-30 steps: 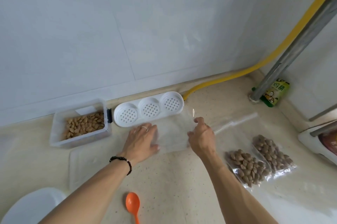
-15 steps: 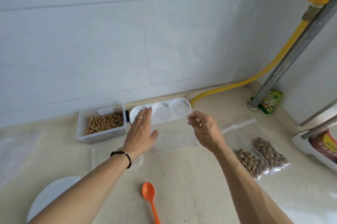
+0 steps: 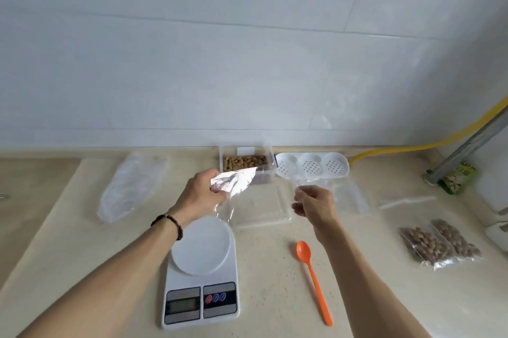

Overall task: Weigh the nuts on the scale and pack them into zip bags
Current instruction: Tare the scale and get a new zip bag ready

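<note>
Landmark: white kitchen scale (image 3: 202, 277) on beige counter (image 3: 275, 296), round pan bare, display facing cam.
L hand (image 3: 199, 196): just behind scale pan, raised off counter; fingers curled, pinching crumpled top edge of clear zip bag (image 3: 233, 186); dark bead bracelet (image 3: 169, 223) on wrist.
Zip bag: hung from L hand, behind scale, lower part draped toward pan's rear rim; looked empty; contact w/ pan – can't tell.
R hand (image 3: 314, 204): behind & right of scale, above counter; fingers loosely curled, thumb near fingertips; held anything? can't tell – thin clear film near it, too faint.
Nuts (image 3: 244, 161): in clear tub (image 3: 247, 164) far behind scale, against wall (image 3: 247, 49).
Tub lid (image 3: 261, 205): clear, flat on counter, behind-right of scale, between the hands.
Packed bags (image 3: 439, 244): two sealed bags of nuts, well right of scale, side by side, touching.
Spoon (image 3: 313, 280): orange, flat, just right of scale, bowl pointing away.
White strainer tray (image 3: 312, 167): 3 round perforated cups, behind-right of scale, beside tub.
Spare clear bags (image 3: 132, 189): pile behind-left of scale; more flat ones (image 3: 351, 197) behind-right.
Green packet (image 3: 456, 178): far right-rear, by grey pipe (image 3: 467, 148) & yellow hose (image 3: 412, 142).
</note>
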Demonstrator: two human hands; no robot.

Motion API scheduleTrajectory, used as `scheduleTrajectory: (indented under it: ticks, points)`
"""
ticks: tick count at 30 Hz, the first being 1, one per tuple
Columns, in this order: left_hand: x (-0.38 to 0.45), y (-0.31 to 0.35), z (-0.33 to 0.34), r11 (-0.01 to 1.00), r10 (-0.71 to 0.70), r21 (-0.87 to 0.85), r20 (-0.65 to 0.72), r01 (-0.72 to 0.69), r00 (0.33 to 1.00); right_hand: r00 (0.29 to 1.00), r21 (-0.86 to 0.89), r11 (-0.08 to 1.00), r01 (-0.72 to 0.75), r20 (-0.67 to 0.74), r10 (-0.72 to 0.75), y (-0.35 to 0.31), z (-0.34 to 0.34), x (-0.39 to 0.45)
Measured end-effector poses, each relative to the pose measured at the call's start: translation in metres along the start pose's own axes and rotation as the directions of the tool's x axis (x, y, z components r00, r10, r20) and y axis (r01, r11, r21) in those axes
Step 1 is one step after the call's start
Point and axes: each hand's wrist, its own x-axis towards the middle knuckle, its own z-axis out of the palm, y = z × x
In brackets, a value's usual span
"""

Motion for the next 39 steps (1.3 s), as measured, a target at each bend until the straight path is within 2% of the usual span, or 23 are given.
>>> scheduleTrajectory:
  ticks: [3,8,14,19,21,25,29,31,33,36,39]
  points:
    - [-0.020,-0.038,-0.025,0.996,-0.088,-0.036,-0.085,0.085,0.992,0.994,-0.037,0.995,-0.092,0.048,0.094,0.024,0.042,-0.024]
    - [-0.040,-0.098,-0.043,0.973,-0.197,0.092,-0.139,0.211,0.970,0.977,-0.173,0.976,-0.135,0.141,0.160,0.049,0.091,-0.053]
    - [-0.045,-0.133,-0.039,0.940,-0.257,0.200,-0.117,0.276,0.959,0.977,-0.348,0.926,-0.144,0.102,0.190,0.073,0.114,-0.056]
    - [-0.039,-0.137,-0.033,0.926,-0.248,0.263,-0.115,0.270,0.962,0.976,-0.385,0.907,-0.170,0.060,0.208,0.085,0.118,-0.054]
    - [-0.043,-0.136,-0.031,0.915,-0.218,0.319,-0.118,0.245,0.969,0.980,-0.417,0.894,-0.165,0.035,0.198,0.089,0.116,-0.057]
    - [-0.063,-0.142,-0.023,0.841,-0.060,0.517,-0.209,0.163,0.976,0.991,-0.500,0.858,-0.117,-0.002,0.134,0.097,0.107,-0.070]
    - [-0.101,-0.149,-0.008,0.780,0.107,0.625,-0.171,0.023,0.979,0.999,-0.577,0.815,0.041,0.020,-0.036,0.114,0.100,-0.097]
    - [-0.127,-0.156,0.004,0.746,0.183,0.664,-0.147,-0.040,0.972,0.980,-0.635,0.748,0.192,0.083,-0.181,0.125,0.095,-0.118]
    - [-0.152,-0.163,0.016,0.724,0.192,0.688,-0.130,-0.050,0.973,0.935,-0.708,0.615,0.346,0.203,-0.292,0.137,0.088,-0.136]
    - [-0.184,-0.172,0.031,0.722,0.130,0.691,-0.110,-0.018,0.985,0.884,-0.788,0.411,0.459,0.360,-0.297,0.152,0.082,-0.156]
    - [-0.206,-0.183,0.043,0.713,0.063,0.701,-0.076,0.009,0.995,0.854,-0.813,0.273,0.514,0.456,-0.251,0.161,0.078,-0.172]
